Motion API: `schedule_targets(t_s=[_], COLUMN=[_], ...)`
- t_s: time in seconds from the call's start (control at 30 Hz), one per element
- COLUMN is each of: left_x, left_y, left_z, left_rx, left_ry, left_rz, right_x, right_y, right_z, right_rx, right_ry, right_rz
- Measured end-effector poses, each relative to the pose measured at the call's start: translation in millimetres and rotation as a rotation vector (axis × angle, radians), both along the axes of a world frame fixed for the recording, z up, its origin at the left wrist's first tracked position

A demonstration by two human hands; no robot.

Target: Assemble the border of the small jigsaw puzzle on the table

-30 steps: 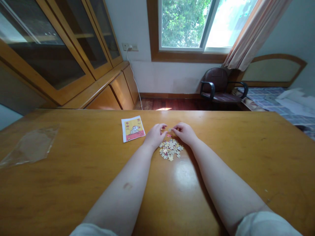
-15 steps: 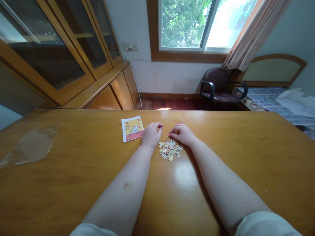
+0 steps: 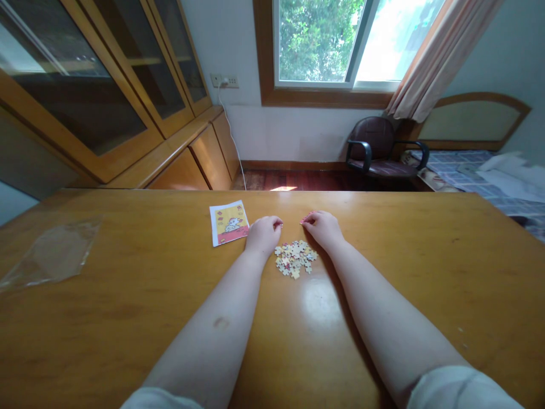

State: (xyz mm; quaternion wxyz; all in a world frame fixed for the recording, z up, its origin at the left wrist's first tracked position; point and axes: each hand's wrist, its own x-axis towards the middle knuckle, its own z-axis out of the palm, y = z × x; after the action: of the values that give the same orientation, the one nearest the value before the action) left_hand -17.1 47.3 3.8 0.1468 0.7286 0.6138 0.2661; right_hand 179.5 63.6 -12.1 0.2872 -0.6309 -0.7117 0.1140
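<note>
A small pile of jigsaw puzzle pieces, many showing pale backs and a few pink or yellow, lies on the wooden table. Just beyond its left side, my left hand has its fingers closed together; whatever is at the fingertips is too small to make out. My right hand, past the pile's right side, pinches a small pinkish puzzle piece. More pink shows along its far edge, mostly hidden by the fingers. Touching or close beside my left hand is a picture card with a white cartoon animal on yellow and pink.
A clear plastic bag lies flat at the table's left. Wooden glass-door cabinets stand beyond the left edge. Past the far edge are a brown armchair and a bed.
My right hand has moved slightly away from the pile, toward the far side, with the pinkish puzzle piece. My left hand has shifted only a little, its fingers curling in more.
</note>
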Motion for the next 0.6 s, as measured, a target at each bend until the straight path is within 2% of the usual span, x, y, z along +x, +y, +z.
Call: schedule_targets(t_s=[0.1, 0.17, 0.27, 0.33, 0.47, 0.6], left_x=[0, 0, -1, -2, -3, -2], left_y=[0, 0, 0, 1, 2, 3], left_z=[0.3, 0.6, 1.5, 2.1, 2.9, 3.2], left_rx=[0.011, 0.019, 0.040, 0.060, 0.070, 0.052], left_ry=[-0.085, -0.160, -0.265, -0.331, -0.413, -0.437], left_rz=[-0.003, 0.027, 0.095, 0.128, 0.176, 0.177], right_x=[0, -4, -16, -25, -40, -46], right_y=[-1, -4, -13, -21, -35, -40], right_z=[3.8, 7.9, 15.6, 21.1, 29.0, 28.5], right_rx=[0.029, 0.053, 0.039, 0.028, -0.031, -0.075], right_ry=[0.003, 0.018, 0.005, -0.034, -0.163, -0.233], right_rz=[0.034, 0.192, 0.502, 0.603, 0.592, 0.555])
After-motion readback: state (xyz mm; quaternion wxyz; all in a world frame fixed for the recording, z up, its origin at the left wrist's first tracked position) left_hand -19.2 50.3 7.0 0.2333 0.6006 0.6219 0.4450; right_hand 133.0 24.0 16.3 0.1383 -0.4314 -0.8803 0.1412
